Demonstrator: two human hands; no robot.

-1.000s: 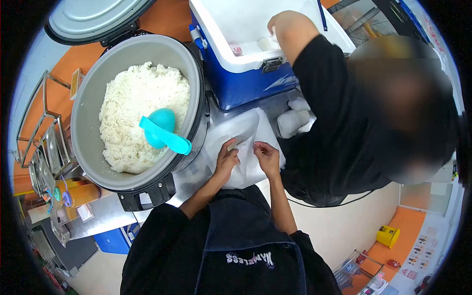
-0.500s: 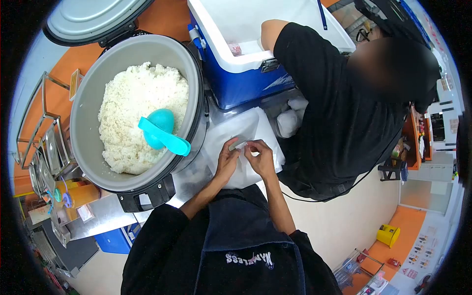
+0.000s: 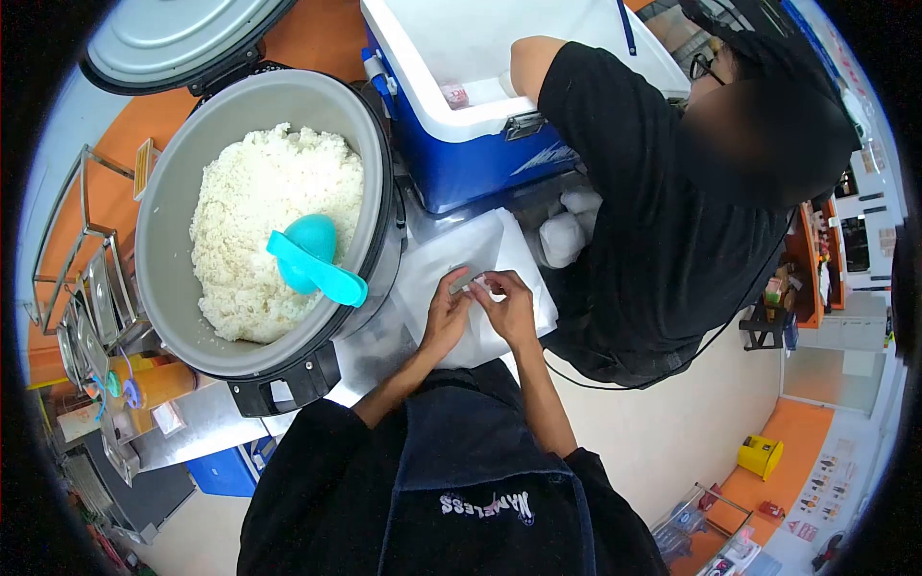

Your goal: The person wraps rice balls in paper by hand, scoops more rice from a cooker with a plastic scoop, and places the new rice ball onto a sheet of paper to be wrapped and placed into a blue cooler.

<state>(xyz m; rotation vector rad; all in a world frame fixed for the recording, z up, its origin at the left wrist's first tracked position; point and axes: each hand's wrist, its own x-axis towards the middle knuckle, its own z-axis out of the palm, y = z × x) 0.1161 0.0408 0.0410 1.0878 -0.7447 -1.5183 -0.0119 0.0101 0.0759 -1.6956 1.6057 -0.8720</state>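
Observation:
Close in front of my body, both hands are held together over a stack of white sheets. My left hand is closed on a small grey strip-like object, its kind too small to make out. Right beside it, my right hand pinches thumb and fingers together at the far end of that object, with a bit of white at the fingertips. To the left stands a large rice cooker full of white rice. A teal scoop rests on the rice near the rim.
Ahead is a blue and white cooler, into which a person in black reaches one arm. White wrapped bundles lie between the cooler and that person. At left are a metal rack and an orange-brown container.
My right fingers have shifted slightly at the small grey object, which is tilted a little differently. The other person's head has turned a little.

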